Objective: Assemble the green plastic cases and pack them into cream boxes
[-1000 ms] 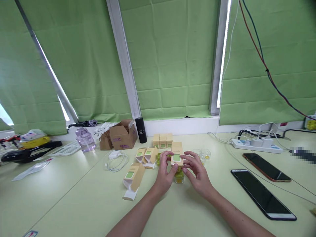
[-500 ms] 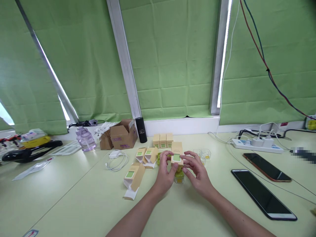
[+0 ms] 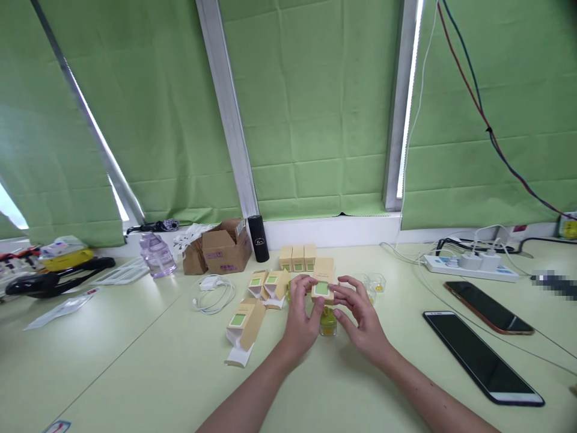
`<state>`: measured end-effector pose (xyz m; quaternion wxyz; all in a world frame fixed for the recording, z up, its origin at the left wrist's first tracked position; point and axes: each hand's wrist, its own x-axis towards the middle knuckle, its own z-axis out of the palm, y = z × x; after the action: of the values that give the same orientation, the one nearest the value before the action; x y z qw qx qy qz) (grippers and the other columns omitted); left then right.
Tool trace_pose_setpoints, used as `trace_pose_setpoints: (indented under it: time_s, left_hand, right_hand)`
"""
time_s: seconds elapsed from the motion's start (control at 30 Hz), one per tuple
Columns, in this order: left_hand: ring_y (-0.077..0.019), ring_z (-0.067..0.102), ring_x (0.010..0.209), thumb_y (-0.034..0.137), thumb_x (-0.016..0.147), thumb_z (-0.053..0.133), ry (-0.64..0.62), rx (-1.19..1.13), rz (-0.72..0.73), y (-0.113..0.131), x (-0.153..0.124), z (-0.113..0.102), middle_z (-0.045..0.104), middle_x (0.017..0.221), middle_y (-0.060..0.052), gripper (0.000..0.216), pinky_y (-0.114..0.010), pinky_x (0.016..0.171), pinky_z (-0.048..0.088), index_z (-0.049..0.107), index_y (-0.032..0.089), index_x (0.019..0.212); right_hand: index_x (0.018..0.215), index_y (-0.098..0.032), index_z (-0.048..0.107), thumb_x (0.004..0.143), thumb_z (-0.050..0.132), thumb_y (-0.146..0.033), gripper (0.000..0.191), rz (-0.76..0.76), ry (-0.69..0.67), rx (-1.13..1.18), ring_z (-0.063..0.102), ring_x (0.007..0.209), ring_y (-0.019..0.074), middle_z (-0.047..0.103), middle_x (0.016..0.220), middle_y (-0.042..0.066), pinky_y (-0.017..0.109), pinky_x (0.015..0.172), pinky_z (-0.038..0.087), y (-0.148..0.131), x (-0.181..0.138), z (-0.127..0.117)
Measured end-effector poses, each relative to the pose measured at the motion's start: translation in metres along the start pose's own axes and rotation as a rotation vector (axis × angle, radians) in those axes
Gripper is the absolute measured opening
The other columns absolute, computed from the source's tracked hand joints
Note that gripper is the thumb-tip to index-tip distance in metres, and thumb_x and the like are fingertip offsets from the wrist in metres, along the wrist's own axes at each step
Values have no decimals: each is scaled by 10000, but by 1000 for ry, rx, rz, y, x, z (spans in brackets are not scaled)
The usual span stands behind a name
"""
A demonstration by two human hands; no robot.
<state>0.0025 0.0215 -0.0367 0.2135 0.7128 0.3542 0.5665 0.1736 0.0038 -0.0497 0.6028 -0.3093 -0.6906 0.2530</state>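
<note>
My left hand [image 3: 300, 325] grips a small tan cardboard box [image 3: 324, 270] with a green square label, its thumb near the lower front edge. On the box's right side rest the fingers of my right hand [image 3: 366, 325], curled, with the thumb lower down and off the box. Just below the box a small clear jar [image 3: 328, 326] with a yellow-green top stands on the table. An unfolded box [image 3: 246, 322] with its white-lined flap out lies to the left, and two more open-ended boxes [image 3: 273, 282] are behind it.
Three closed boxes [image 3: 297, 257] stand in a row at the back. Clear containers [image 3: 376, 281] sit right of my hands. Two phones [image 3: 482, 355] and a power strip [image 3: 471, 269] lie at the right. A brown carton [image 3: 225, 246], black cylinder [image 3: 258, 239], purple bottle [image 3: 157, 255] and white charger cable [image 3: 214, 294] are left.
Almost nothing differs. Both hands keep their hold on the box, which is nearly in the same place; the view has shifted very slightly.
</note>
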Motion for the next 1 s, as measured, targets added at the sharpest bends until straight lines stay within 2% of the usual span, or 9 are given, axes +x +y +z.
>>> trace_pose_setpoints:
  time_s: [0.1, 0.2, 0.4, 0.5, 0.6, 0.73, 0.9, 1.0]
  left_hand:
    - [-300, 409, 1411, 410, 1016, 549, 26, 58, 35, 3, -1, -2, 457, 1428, -119, 333, -492, 1170, 354, 536, 287, 1325]
    - [-315, 354, 1464, 396, 1013, 556, 31, 95, 51, 4, -3, -3, 441, 1477, -124, 386, -525, 1195, 318, 522, 294, 1383]
    - [-288, 437, 1399, 377, 1019, 549, 1, 84, 51, 2, -5, -1, 463, 1481, -122, 465, -488, 1165, 357, 417, 303, 1458]
    - [-291, 464, 1371, 399, 1010, 567, 3, 68, 16, 0, -6, 0, 484, 1478, -128, 512, -484, 1150, 364, 379, 290, 1474]
    - [-294, 471, 1364, 419, 1007, 571, 40, 54, -11, -1, -5, 0, 490, 1478, -134, 522, -479, 1139, 366, 377, 274, 1470]
    - [-292, 528, 1287, 447, 1001, 577, 90, 44, -59, -3, -1, -2, 544, 1394, -139, 504, -463, 1083, 408, 403, 253, 1433]
    - [-277, 581, 1111, 510, 956, 624, 140, 70, -126, -11, 4, -3, 606, 1172, -109, 409, -416, 965, 453, 529, 220, 1228]
    - [-251, 583, 1009, 535, 929, 646, 192, 74, -176, -14, 8, -5, 607, 1052, -75, 370, -384, 908, 453, 566, 212, 1090]
  right_hand:
    - [1396, -341, 596, 1005, 577, -371, 393, -13, -6, -55, 390, 1475, 323, 396, 1501, 109, 488, 1098, 539, -3, 0, 0]
    - [1400, -346, 594, 998, 579, -378, 403, -9, -18, -119, 254, 1550, 335, 411, 1524, 107, 511, 1120, 509, -7, 1, 0]
    - [1421, -371, 581, 999, 584, -403, 423, 27, -67, -173, 417, 1479, 338, 245, 1680, 62, 544, 1161, 454, -5, -3, 0]
    - [1469, -380, 538, 1006, 570, -392, 465, -14, -132, -215, 329, 1537, 340, 175, 1720, 39, 569, 1223, 359, -3, -6, 0]
    - [1530, -376, 462, 1007, 561, -391, 532, -70, -201, -256, 213, 1583, 342, 131, 1740, 27, 590, 1236, 322, -5, -7, 0]
    - [1591, -367, 349, 1000, 554, -364, 625, -158, -240, -298, 182, 1589, 347, 234, 1721, 34, 654, 1251, 229, -13, -6, -1]
    - [1615, -354, 297, 979, 556, -286, 690, -199, -300, -301, 238, 1560, 346, 421, 1637, 42, 642, 1202, 350, -16, -6, -1]
    - [1596, -344, 337, 939, 573, -216, 710, -196, -289, -324, 307, 1521, 348, 489, 1586, 52, 631, 1174, 399, -10, -6, -1]
